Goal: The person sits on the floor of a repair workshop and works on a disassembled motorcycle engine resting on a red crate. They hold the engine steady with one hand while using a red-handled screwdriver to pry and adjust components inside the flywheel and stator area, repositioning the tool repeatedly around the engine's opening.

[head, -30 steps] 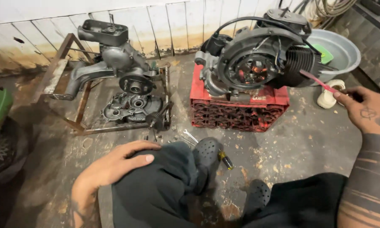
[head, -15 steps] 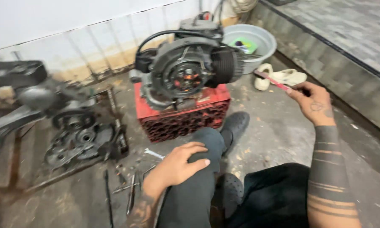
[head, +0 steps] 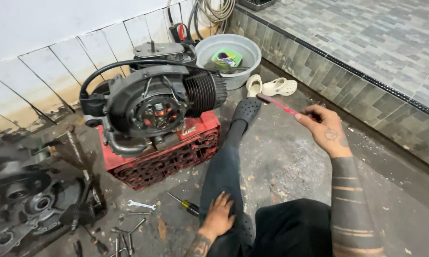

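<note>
Right hand (head: 325, 131) raised over the concrete floor (head: 290, 166), fingers pinched together on the end of a red toothbrush (head: 277, 103), bristle end pointing up and left toward the engine (head: 152, 107). Brush tip near the finned cylinder (head: 202, 90) but apart from it, just above the dark clog (head: 245, 112) on the outstretched foot. Left hand (head: 219, 215) lying flat, fingers loosely spread, on the dark trouser leg (head: 221, 173), holding nothing. Engine resting on a red plastic crate (head: 164, 154), black cable (head: 124, 64) arching over its top. Near the left hand, on the floor: a yellow-and-black screwdriver (head: 186, 204), a small spanner (head: 142, 205), further loose tools to the left. Dark engine casing (head: 29, 204) at the left edge, well apart from both hands. Behind the engine, a grey basin (head: 245, 47) by the wall, and a pair of pale clogs (head: 271, 87) just beside it.
</note>
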